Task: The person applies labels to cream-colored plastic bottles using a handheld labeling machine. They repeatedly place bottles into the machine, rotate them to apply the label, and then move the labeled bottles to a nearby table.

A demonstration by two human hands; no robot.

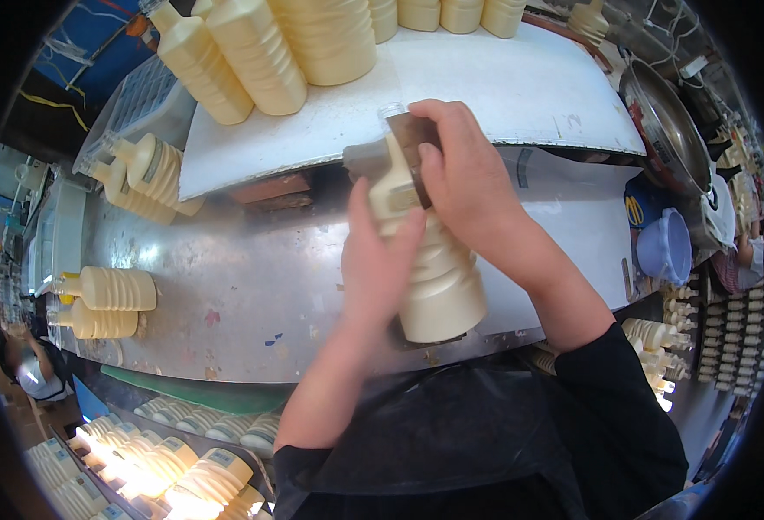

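A cream plastic bottle [442, 299] with a ridged body and clear neck stands slightly tilted near the bench's front edge. My right hand [468, 165] is closed on a flat brown piece [416, 147], held against the bottle's shoulder just below the neck. On the neck's other side is a grey-brown piece [368, 159]; whether it joins the brown one, I cannot tell. My left hand [375, 251], somewhat blurred, wraps the bottle's left side, its thumb across the front and its fingertips by the grey-brown piece. The bottle hides part of its fingers.
Several similar bottles [256, 61] stand on a raised white board [486, 87] behind. More lie on the metal bench [226, 269] at the left, such as this pair [113, 299]. Racks of bottles [200, 477] are at lower left. A lilac bucket [664, 247] and a large pan [672, 121] are at right.
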